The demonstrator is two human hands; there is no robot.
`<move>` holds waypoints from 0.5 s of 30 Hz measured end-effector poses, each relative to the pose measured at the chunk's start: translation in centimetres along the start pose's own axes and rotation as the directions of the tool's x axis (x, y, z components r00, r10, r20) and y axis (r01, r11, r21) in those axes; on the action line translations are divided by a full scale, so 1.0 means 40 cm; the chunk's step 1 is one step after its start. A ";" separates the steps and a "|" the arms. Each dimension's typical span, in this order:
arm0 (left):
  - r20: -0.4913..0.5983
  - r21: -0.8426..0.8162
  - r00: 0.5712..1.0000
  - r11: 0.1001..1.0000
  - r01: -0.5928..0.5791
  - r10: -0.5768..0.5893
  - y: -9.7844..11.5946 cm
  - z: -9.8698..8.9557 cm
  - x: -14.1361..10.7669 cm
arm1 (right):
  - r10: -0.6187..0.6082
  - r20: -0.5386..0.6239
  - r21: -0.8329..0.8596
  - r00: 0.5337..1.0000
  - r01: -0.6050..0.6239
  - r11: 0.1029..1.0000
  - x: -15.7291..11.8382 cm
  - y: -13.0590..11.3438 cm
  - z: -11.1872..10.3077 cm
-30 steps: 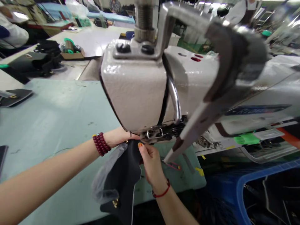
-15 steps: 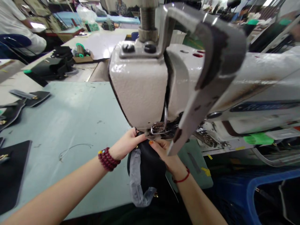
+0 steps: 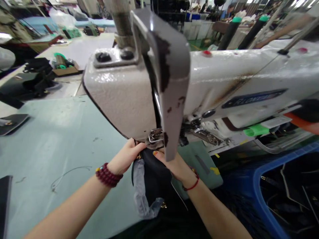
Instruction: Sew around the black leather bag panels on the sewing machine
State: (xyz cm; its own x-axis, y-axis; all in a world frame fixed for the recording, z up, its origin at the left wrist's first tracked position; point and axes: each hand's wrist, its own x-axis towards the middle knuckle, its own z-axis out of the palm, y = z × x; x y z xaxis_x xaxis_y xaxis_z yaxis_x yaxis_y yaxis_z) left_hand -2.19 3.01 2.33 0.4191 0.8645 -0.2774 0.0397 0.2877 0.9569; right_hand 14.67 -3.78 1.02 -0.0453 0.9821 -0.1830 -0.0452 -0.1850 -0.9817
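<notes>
Beneath the head of a white sewing machine (image 3: 117, 103) lies a black bag piece (image 3: 156, 176), with a plastic-wrapped handle (image 3: 140, 186) and gold-coloured fittings hanging toward me. My left hand (image 3: 126, 156) grips the piece's left edge near the needle area, thumb on top. My right hand (image 3: 171, 164) holds its right side, thumb lying on the black surface and the other fingers mostly hidden. A grey metal guard (image 3: 174, 83) with chipped paint hangs in front of part of my right hand. The needle and presser foot are largely hidden.
A pale green work surface (image 3: 74, 139) spreads to the left, with a loose thread (image 3: 64, 174) and black flat pieces (image 3: 13, 124) on it. At lower right stands a blue basket (image 3: 259, 186) holding black pieces. A box of thread spools (image 3: 66, 68) sits behind.
The view has turned to the right, so the machine appears further left and more of the blue basket shows. Both hands keep their hold on the black bag piece under the machine head.
</notes>
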 end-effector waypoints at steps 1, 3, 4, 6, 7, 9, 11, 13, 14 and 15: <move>-0.008 0.027 1.000 0.999 -0.022 0.022 -0.001 0.000 -0.001 | -0.011 0.041 -0.036 0.999 0.012 0.999 -0.008 -0.005 -0.008; -0.077 0.134 0.992 0.987 -0.092 0.103 -0.015 -0.005 -0.016 | -0.031 0.135 -0.132 0.990 0.049 0.990 -0.034 -0.016 -0.026; -0.145 0.207 0.976 0.969 -0.132 0.163 -0.031 -0.011 -0.031 | -0.034 0.174 -0.185 0.984 0.066 0.981 -0.050 -0.021 -0.036; -0.299 0.359 0.906 0.915 -0.185 0.300 -0.082 -0.027 -0.079 | -0.012 0.215 -0.267 0.976 0.071 0.961 -0.084 -0.023 -0.051; -0.360 0.413 0.864 0.891 -0.190 0.351 -0.115 -0.035 -0.109 | 0.007 0.217 -0.289 0.976 0.057 0.956 -0.101 -0.020 -0.056; -0.383 0.453 0.844 0.873 -0.182 0.375 -0.188 -0.048 -0.175 | 0.050 0.208 -0.286 0.977 0.012 0.958 -0.127 -0.003 -0.060; -0.319 0.402 0.906 0.906 -0.134 0.276 -0.249 -0.050 -0.227 | 0.078 0.197 -0.232 0.977 -0.031 0.972 -0.141 0.026 -0.056; -0.265 0.345 0.949 0.936 -0.072 0.171 -0.276 -0.038 -0.250 | 0.078 0.179 -0.160 0.981 -0.050 0.986 -0.146 0.055 -0.044; -0.250 0.324 0.958 0.944 -0.056 0.143 -0.275 -0.026 -0.248 | 0.078 0.166 -0.123 0.983 -0.058 0.991 -0.147 0.068 -0.036; -0.241 0.297 0.962 0.953 -0.051 0.127 -0.263 -0.011 -0.239 | 0.080 0.156 -0.089 0.985 -0.067 0.994 -0.147 0.077 -0.028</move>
State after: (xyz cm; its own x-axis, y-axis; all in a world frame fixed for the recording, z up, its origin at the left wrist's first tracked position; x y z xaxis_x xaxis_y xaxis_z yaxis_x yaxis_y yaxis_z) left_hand -6.99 -8.11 -5.14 0.1900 0.9676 -0.1661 0.2860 0.1073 0.9522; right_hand 15.93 -10.09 -1.00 -0.2037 0.9465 -0.2504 0.0467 -0.2461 -0.9681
